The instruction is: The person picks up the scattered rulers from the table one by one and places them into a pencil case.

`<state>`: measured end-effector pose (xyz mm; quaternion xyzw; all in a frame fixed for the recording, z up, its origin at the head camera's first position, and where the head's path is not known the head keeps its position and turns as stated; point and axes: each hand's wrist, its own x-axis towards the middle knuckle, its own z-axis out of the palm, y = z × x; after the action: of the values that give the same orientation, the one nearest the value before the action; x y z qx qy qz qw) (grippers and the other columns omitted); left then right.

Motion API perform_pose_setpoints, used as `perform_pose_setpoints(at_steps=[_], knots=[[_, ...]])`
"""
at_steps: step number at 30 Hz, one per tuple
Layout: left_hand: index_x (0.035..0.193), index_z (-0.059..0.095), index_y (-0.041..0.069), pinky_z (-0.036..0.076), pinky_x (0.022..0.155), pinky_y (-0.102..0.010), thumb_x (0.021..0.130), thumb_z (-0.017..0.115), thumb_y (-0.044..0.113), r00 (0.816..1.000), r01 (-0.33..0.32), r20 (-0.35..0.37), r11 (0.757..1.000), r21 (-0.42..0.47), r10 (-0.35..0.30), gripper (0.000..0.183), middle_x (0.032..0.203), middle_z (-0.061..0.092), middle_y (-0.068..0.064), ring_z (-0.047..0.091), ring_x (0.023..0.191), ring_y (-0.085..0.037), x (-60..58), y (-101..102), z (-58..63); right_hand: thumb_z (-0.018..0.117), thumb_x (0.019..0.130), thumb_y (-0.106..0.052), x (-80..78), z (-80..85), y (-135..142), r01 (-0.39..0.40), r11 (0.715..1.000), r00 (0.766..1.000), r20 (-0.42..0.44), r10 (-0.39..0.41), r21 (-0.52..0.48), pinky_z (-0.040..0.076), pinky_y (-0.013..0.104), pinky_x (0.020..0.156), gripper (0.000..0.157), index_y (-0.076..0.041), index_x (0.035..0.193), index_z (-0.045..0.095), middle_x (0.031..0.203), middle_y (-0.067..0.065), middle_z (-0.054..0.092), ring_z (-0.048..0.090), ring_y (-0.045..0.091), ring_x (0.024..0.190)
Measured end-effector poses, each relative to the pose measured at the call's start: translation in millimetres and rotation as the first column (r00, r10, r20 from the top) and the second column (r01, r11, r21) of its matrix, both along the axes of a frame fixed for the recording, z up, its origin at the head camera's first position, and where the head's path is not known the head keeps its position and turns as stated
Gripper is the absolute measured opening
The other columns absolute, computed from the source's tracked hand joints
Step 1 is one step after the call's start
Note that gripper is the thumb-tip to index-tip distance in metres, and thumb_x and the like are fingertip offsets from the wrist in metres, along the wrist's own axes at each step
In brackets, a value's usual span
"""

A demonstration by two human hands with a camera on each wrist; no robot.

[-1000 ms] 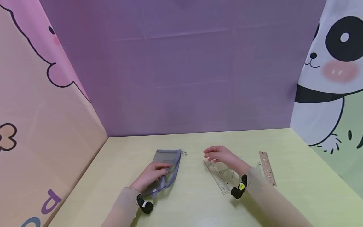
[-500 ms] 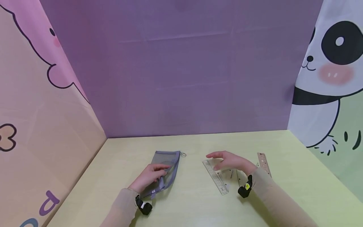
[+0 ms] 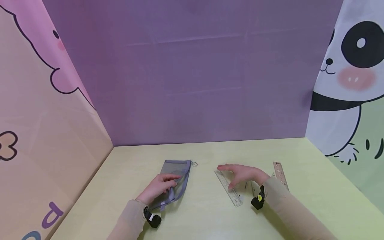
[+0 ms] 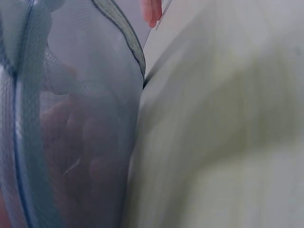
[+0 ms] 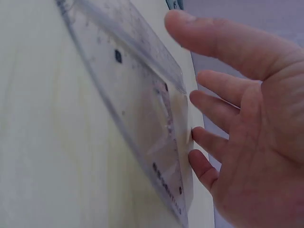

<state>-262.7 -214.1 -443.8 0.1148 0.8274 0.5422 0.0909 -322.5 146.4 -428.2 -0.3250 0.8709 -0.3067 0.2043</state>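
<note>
My left hand (image 3: 157, 188) grips a grey-purple mesh zip pouch (image 3: 177, 166), which lies slanted on the table. Through the mesh (image 4: 95, 123) in the left wrist view, fingers show dimly behind it. To the right, my right hand (image 3: 244, 173) hovers over a clear plastic ruler (image 3: 234, 197), thumb and fingers spread with nothing held. Below that palm in the right wrist view lies a clear set square (image 5: 137, 102) with printed markings, close against the ruler. The hand hides part of both in the head view.
A pinkish ruler (image 3: 280, 173) with cut-out holes lies farther right, partly covered by the right sleeve (image 3: 288, 203). Another clear piece (image 3: 254, 188) shows near the right wrist. A purple backdrop (image 3: 192, 83) rises behind the pale table (image 3: 204, 220), with printed panels on both sides.
My right hand has lowered towards the clear ruler, its thumb spreading away from the fingers. The left hand and the mesh pouch have stayed in place.
</note>
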Motion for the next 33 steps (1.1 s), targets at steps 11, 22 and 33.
perform_pose_setpoints(at_steps=[11,22,33], knots=[[0.124,0.064,0.000,0.040,0.056,-0.024,0.089,0.060,0.012,1.000,-0.011,0.016,1.000,-0.010,0.011,0.038,0.090,0.059,-0.002,0.046,0.069,-0.014,-1.3,1.3,-0.1,0.081,0.070,-0.007,6.7,1.2,-10.5,0.019,0.994,0.997,-0.077,-0.011,0.104,0.011,0.060,0.110,0.092,-0.013,0.150,0.037,0.157,0.011,0.024,0.010,0.039,0.144],[0.125,0.063,-0.001,0.039,0.056,-0.025,0.089,0.061,0.011,1.000,-0.010,0.011,1.000,-0.009,0.010,0.038,0.088,0.058,-0.002,0.045,0.068,-0.014,0.1,1.7,1.0,0.084,0.069,-0.015,7.7,-3.7,-13.7,0.049,0.996,0.993,-0.108,-0.041,0.076,0.012,0.063,0.108,0.092,-0.012,0.149,0.038,0.155,0.014,0.026,0.015,0.039,0.143],[0.124,0.064,-0.002,0.040,0.056,-0.024,0.087,0.061,0.011,1.000,0.000,0.010,1.000,-0.011,0.000,0.039,0.089,0.059,-0.002,0.046,0.066,-0.013,-2.2,0.6,-2.6,0.085,0.069,-0.023,9.3,-8.1,-18.2,0.068,0.996,0.983,-0.177,-0.056,0.062,0.014,0.073,0.100,0.089,-0.011,0.146,0.043,0.153,0.015,0.031,0.022,0.039,0.140]])
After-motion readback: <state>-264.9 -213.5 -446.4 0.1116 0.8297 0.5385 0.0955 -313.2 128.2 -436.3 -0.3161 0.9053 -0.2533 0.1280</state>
